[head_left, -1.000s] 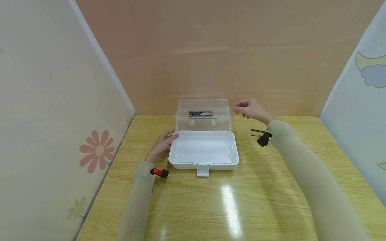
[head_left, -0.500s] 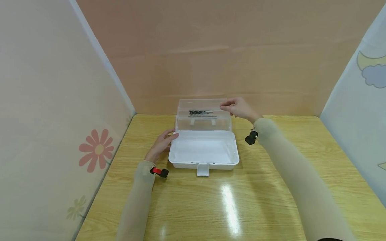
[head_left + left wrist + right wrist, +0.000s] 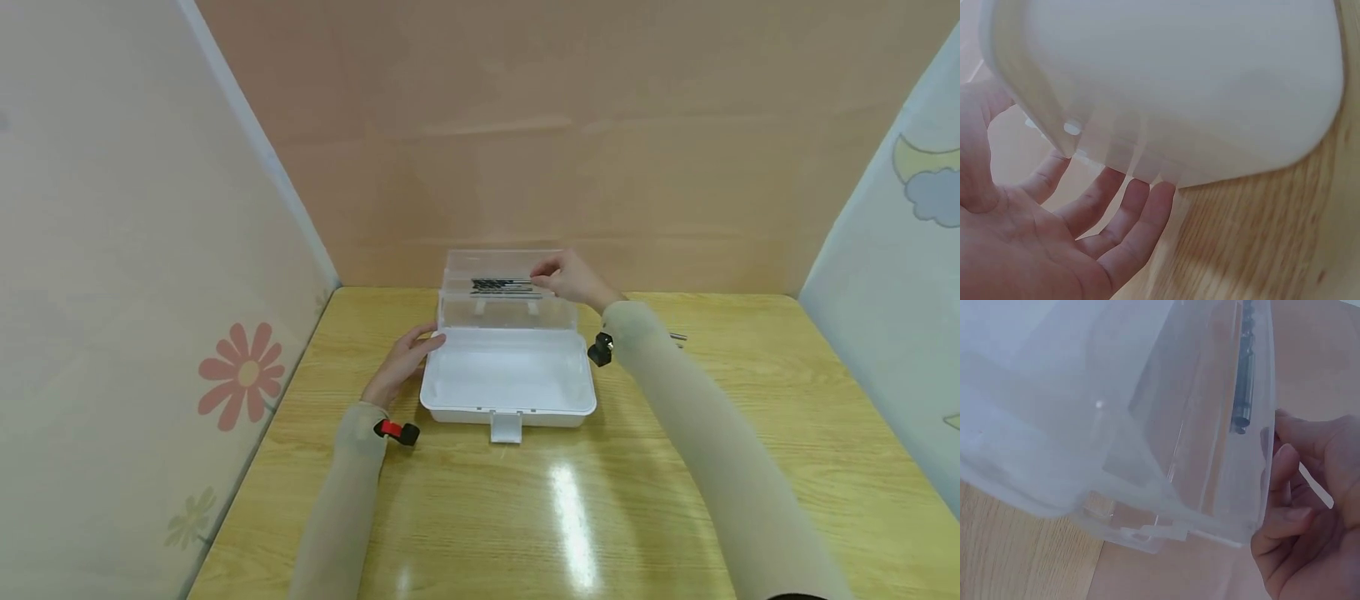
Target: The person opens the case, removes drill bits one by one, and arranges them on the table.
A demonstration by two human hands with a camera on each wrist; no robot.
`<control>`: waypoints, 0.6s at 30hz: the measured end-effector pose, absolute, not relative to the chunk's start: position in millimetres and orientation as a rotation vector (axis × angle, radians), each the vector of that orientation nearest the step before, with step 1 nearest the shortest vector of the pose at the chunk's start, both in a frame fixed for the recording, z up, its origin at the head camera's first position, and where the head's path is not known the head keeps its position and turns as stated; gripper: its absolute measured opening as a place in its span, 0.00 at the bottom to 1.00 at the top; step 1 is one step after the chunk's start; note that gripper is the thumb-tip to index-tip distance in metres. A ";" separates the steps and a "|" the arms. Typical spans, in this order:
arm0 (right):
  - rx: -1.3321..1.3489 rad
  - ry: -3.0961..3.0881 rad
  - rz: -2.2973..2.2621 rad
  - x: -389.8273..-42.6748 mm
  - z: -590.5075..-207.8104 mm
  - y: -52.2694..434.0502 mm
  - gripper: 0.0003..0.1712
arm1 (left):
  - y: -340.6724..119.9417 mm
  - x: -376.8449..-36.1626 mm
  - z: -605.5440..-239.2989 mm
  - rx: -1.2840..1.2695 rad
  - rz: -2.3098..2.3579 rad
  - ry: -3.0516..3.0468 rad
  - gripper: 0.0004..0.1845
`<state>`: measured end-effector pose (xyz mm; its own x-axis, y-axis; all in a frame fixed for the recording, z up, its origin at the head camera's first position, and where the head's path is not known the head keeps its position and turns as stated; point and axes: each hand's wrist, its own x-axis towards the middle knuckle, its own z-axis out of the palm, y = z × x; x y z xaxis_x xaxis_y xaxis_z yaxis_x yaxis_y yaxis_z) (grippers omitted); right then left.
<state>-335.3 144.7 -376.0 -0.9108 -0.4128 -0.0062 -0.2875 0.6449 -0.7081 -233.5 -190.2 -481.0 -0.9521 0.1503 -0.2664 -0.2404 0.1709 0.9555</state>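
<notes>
Left hand (image 3: pixel 400 360) rests open-fingered against the white box (image 3: pixel 507 382) mid-desk, right hand (image 3: pixel 572 277) pinching its upright clear lid (image 3: pixel 507 287); best lower that lid slowly, keeping the drill bits (image 3: pixel 504 286) settled.

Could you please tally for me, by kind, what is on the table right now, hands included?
Plastic box with upright clear lid: 1
Drill bits on the table: too hidden to count
Bits in the lid: too small to count
Hands: 2, left hand, right hand
Total counted: 3
</notes>
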 end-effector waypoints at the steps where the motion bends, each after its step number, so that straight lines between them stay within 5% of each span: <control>1: -0.572 2.708 -1.096 -335.1 -376.1 143.1 0.15 | -190.3 -233.2 -480.8 -0.087 1.846 2.152 0.38; 18: -0.512 2.722 -0.952 -338.4 -380.8 138.2 0.10 | -194.7 -230.9 -482.5 -0.085 1.846 2.162 0.38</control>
<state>-338.4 138.2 -380.8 -0.9169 -0.3901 -0.0840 -0.2526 0.7305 -0.6345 -230.9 -194.7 -482.5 -0.9542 0.1462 -0.2611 -0.2350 0.1743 0.9562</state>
